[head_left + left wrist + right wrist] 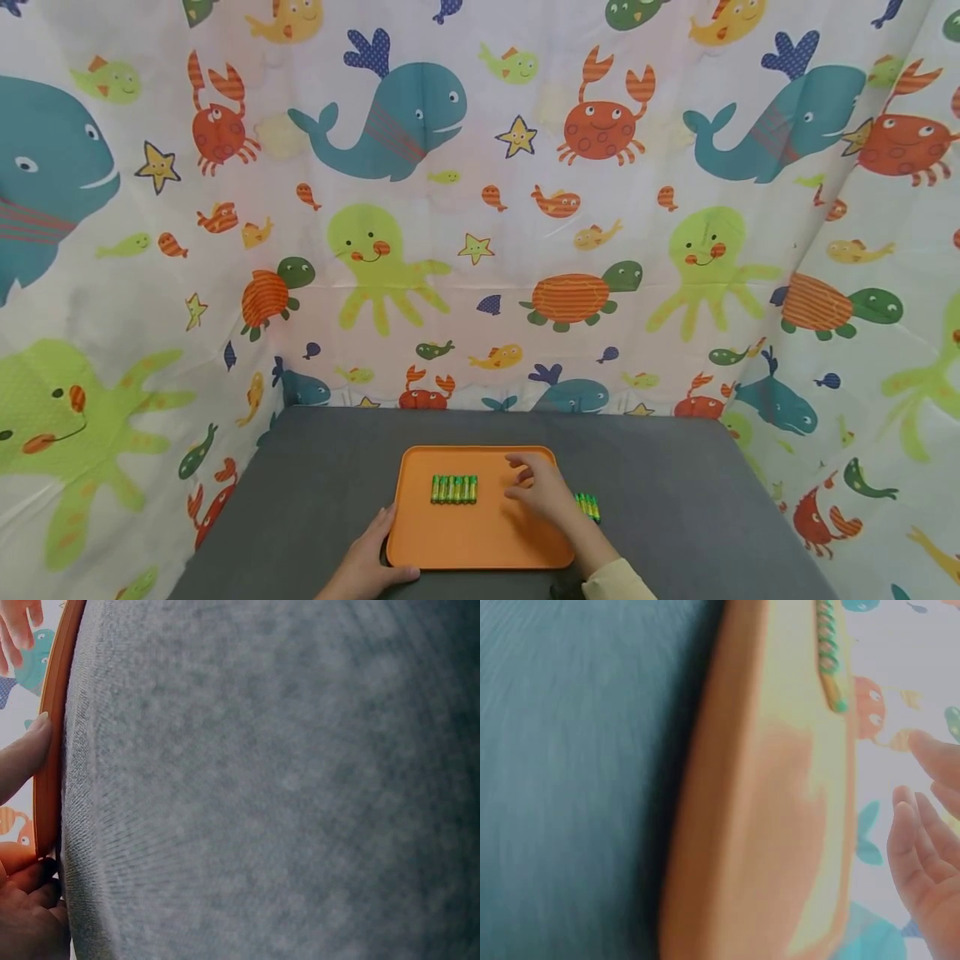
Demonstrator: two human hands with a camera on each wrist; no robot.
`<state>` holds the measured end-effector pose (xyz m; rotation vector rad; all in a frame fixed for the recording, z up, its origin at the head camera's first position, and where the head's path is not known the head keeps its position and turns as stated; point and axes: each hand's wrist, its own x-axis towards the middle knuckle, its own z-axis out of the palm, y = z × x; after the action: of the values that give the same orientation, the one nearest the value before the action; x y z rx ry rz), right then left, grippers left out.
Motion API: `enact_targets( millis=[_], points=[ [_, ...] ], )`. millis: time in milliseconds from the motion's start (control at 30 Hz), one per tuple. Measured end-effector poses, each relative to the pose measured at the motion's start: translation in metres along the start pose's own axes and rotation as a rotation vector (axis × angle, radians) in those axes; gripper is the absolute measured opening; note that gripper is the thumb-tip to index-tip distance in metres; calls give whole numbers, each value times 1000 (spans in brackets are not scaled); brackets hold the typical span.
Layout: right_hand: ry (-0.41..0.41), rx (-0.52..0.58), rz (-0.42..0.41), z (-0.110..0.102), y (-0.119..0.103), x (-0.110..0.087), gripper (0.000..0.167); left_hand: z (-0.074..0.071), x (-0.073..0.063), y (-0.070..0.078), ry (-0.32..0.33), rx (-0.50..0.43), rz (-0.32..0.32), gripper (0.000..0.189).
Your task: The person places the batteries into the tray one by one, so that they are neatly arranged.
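An orange tray [465,537] lies on the dark grey table. Several green and yellow batteries [453,490] stand side by side in a row in its left half. With thumb and fingers, my left hand [366,558] holds the tray's near left corner; the left wrist view shows the thumb [28,754] against the rim. My right hand [542,492] hovers over the tray's right part, fingers loosely bent, thumb and fingertips apart, with nothing between them. More batteries [588,507] lie on the table just right of the tray, partly hidden by the right forearm.
The grey table [675,500] stretches around the tray on all sides. A white curtain [480,183] printed with sea animals hangs behind the table and along its left and right sides. A small black object [566,591] sits beside the right sleeve.
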<state>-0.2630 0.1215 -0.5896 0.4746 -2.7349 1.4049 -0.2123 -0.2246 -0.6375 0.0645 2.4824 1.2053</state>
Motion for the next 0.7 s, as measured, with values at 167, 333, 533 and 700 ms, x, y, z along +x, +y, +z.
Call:
enact_targets(
  millis=[167, 333, 533, 700],
  points=[
    [89, -60, 12, -26, 3, -14, 51, 0, -1, 0, -1, -7, 15, 118],
    [130, -90, 76, -50, 16, -32, 53, -1, -2, 2, -16, -6, 27, 117],
    [116, -185, 208, -80, 45, -53, 71, 0, -5, 2, -9, -5, 39, 116],
    [40, -233, 288, -93, 69, -68, 82, 2, -1, -4, -13, -12, 64, 114]
  ],
)
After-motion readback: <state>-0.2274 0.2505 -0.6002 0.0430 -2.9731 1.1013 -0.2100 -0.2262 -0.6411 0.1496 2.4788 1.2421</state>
